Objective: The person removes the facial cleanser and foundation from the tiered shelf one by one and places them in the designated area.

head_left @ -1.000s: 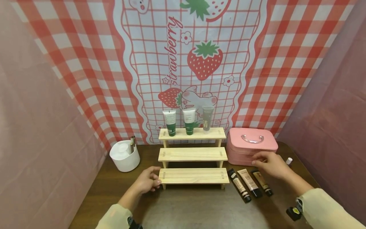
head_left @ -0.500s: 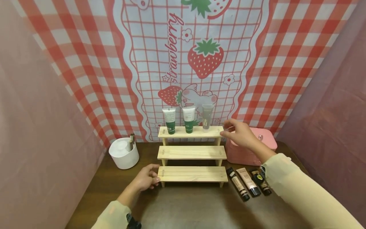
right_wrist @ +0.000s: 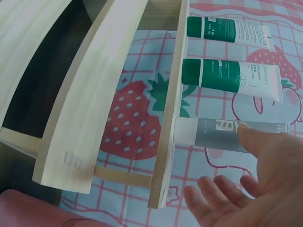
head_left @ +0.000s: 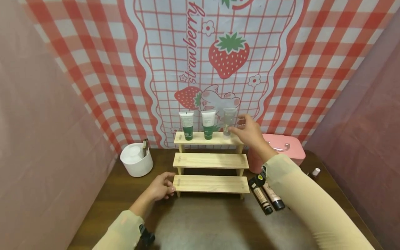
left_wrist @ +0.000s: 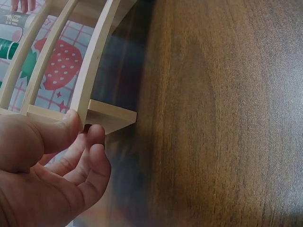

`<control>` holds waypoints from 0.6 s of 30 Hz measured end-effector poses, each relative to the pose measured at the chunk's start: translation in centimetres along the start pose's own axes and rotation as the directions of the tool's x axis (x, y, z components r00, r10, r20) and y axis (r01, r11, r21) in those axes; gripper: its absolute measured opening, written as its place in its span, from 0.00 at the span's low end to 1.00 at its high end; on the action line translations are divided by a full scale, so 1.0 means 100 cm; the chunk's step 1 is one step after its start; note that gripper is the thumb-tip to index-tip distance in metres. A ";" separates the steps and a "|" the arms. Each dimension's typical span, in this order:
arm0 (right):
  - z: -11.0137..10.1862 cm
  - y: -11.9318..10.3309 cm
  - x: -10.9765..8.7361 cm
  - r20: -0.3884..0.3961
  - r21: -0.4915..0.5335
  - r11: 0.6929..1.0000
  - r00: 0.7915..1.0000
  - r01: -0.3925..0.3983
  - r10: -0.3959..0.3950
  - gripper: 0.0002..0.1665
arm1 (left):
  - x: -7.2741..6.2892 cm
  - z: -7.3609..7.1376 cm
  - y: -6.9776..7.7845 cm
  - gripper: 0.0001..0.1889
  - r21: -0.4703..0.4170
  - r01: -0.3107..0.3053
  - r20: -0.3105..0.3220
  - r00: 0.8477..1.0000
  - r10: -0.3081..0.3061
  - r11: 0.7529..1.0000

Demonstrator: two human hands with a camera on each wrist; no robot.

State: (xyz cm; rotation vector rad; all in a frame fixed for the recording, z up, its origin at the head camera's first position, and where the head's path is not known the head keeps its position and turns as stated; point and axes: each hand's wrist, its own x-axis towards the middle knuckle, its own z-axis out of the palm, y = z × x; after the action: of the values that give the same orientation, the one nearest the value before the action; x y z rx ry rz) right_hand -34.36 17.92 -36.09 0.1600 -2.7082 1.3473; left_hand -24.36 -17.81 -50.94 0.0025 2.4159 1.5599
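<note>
The grey tube [right_wrist: 218, 137] stands cap down near the right end of the top tier of the wooden rack [head_left: 210, 160], beside two green-and-white tubes [head_left: 187, 126] [head_left: 208, 125]. The right hand [head_left: 249, 131] has its thumb against the tube's side, the other fingers loosely bent and apart from it, so nothing is gripped there. The left hand [head_left: 160, 187] pinches the left end of the bottom tier, apparently bracing the rack. The step in hand looks like adjusting the tube's stance; any further correction would call for a light touch, fingers brought in opposite the thumb, lest it topple. Under the right forearm, two cosmetic tubes [head_left: 261, 199] [head_left: 273, 197] lie on the desk [head_left: 200, 222], near the pink case [head_left: 285, 144].
</note>
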 end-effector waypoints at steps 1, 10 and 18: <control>0.000 -0.001 0.001 -0.009 0.000 1.000 1.000 -0.001 0.001 0.44 | 0.000 -0.001 0.001 0.29 0.006 -0.003 0.002 1.000 0.003 1.000; 0.006 -0.009 0.008 -0.031 -0.039 0.999 0.999 0.027 -0.028 0.32 | -0.001 -0.001 0.001 0.30 0.011 -0.004 -0.003 1.000 0.004 1.000; 0.010 -0.007 0.007 -0.055 -0.070 0.997 0.998 0.028 -0.032 0.25 | -0.001 0.001 -0.001 0.30 0.005 -0.010 -0.008 1.000 0.010 1.000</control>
State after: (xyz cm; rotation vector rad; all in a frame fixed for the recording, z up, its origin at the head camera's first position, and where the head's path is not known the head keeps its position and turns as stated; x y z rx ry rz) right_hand -35.01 16.63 -36.07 0.1537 -2.6903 1.2294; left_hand -24.24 -17.74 -51.02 0.0097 2.4294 1.5612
